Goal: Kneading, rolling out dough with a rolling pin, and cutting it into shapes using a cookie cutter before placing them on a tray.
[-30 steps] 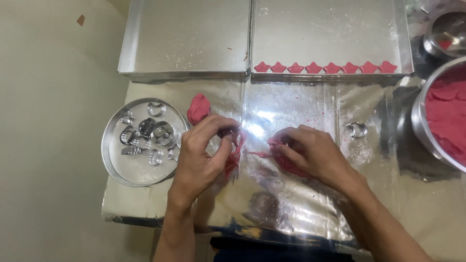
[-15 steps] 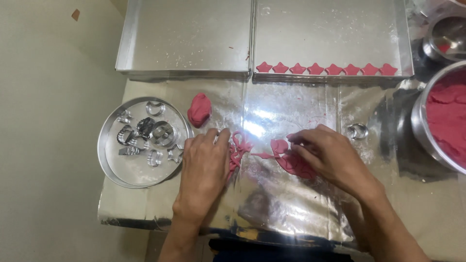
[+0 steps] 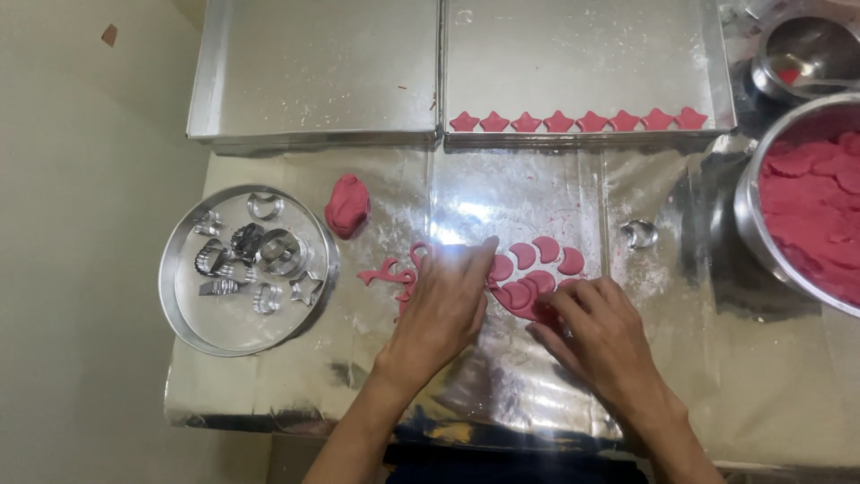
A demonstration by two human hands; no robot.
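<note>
Pink dough [image 3: 528,278] partly under hands.

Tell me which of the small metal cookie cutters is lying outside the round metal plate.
The crescent-shaped metal cutter, alone on the foil-covered table right of the pink dough cut-outs; the others sit in the round metal plate.

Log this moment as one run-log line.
left hand: flat on pink dough cutouts | right hand: fingertips at cutouts' edge | dough ball: apart, left | star pieces: row in tray
</note>
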